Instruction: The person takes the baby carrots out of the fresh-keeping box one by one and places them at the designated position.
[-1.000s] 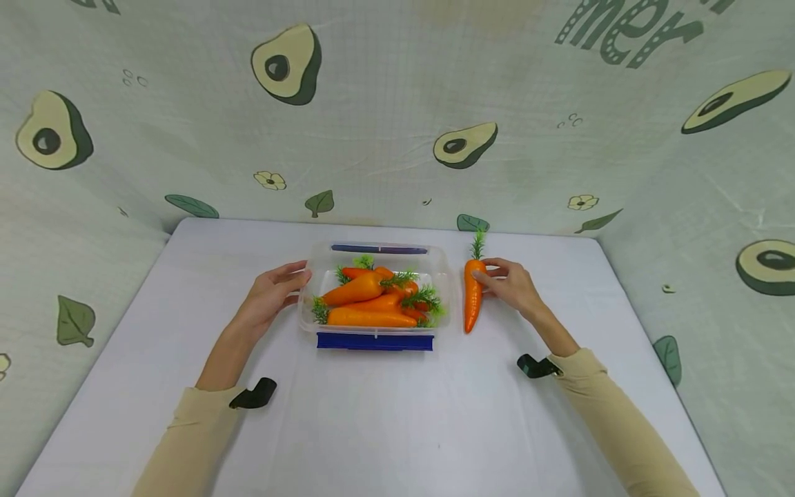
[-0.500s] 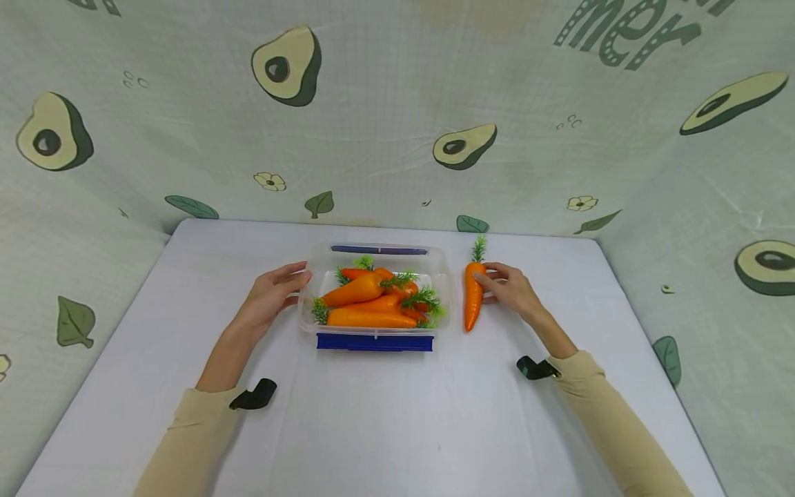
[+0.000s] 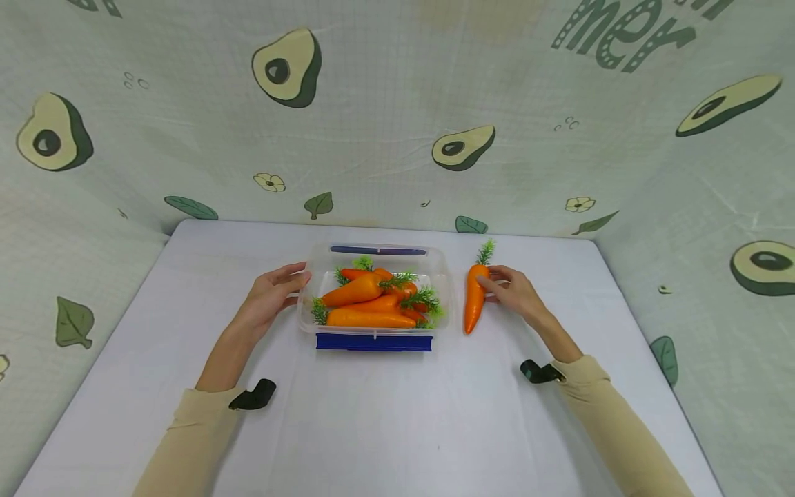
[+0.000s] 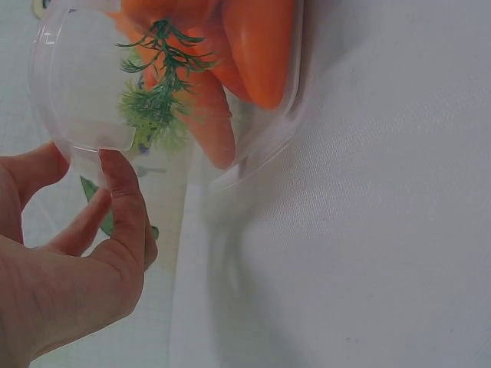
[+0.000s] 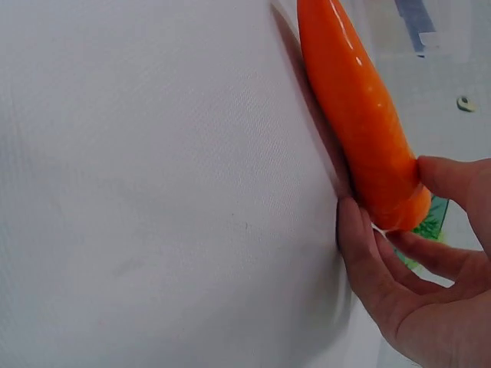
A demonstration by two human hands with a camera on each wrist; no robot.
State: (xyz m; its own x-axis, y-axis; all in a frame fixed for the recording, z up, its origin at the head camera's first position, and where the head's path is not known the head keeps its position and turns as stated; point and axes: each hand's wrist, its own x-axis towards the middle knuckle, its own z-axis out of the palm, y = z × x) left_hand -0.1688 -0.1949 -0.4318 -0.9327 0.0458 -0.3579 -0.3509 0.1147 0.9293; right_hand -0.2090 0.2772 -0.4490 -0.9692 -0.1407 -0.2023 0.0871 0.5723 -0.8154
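A clear plastic container [image 3: 375, 330] with blue side latches stands on the white table, holding several orange carrots [image 3: 371, 317] with green tops. At its left side, my left hand [image 3: 270, 298] pinches the rim between thumb and fingers; the left wrist view shows the fingertips [image 4: 115, 165] at the rim. To the right of the container, my right hand [image 3: 512, 293] holds another carrot [image 3: 473, 300] near its thick leafy end, thumb on one side and fingers on the other. This carrot [image 5: 357, 107] lies along the table, its tip towards me and its leaves away.
The white table [image 3: 373, 428] ends at a cloth backdrop [image 3: 373, 138] printed with avocados and leaves. More backdrop flanks the left and right edges. A dark wrist camera [image 3: 253, 395] is strapped to the left wrist, another camera [image 3: 539, 371] to the right.
The carrot in my right hand has turned slightly, its leafy end shifting right and a little towards me. My left hand and the container stay in place.
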